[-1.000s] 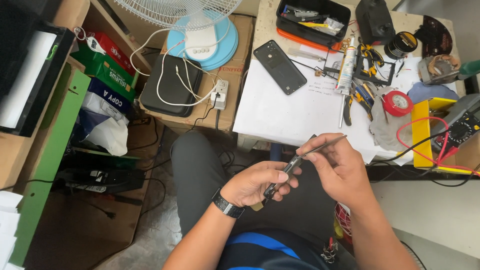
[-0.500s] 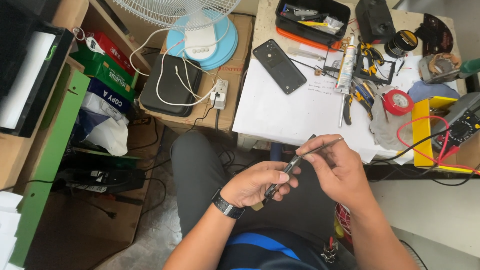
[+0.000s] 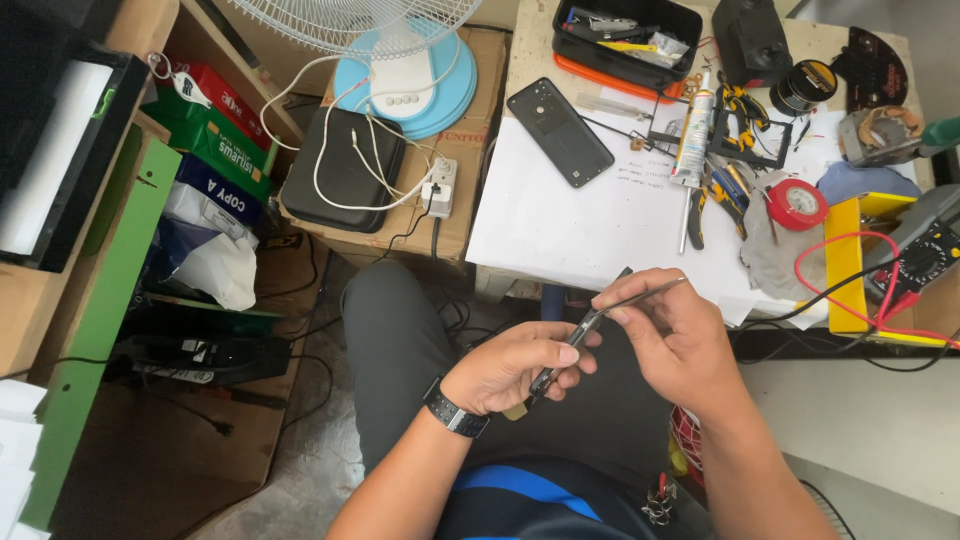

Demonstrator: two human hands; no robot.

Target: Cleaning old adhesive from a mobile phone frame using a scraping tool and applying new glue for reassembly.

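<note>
Dark and slim, the small tool (image 3: 565, 350) lies slanted across my lap, just below the near edge of the white table (image 3: 540, 225). My left hand (image 3: 510, 365) is closed around its lower end, fingers curled and thumb pressed along the shaft. My right hand (image 3: 675, 335) is pinched shut on a thin metal rod (image 3: 650, 292), probably tweezers or a probe, though it is too fine to tell; its tip meets the upper part of the small tool.

On the table, a black phone (image 3: 560, 130) lies face down at a slant on the white sheet. Right of it rests a white tube (image 3: 692, 135) with a printed label, then pliers (image 3: 725, 185) and a red roll of tape (image 3: 797, 205). A black tray (image 3: 625, 35) with an orange underside sits at the far edge. A yellow stand (image 3: 850, 265) and a multimeter (image 3: 925, 250) with red leads occupy the right side.

To my left, a cardboard box (image 3: 470, 130) carries a black flat case (image 3: 345, 170), a white power strip (image 3: 438, 190) and the pale blue base of a fan (image 3: 405, 75). Farther left, stacked flat packages stand on a shelf: a red one (image 3: 215, 90) on top, a green one (image 3: 200, 140) under it, a blue one (image 3: 215, 195) lowest, each with white lettering.
</note>
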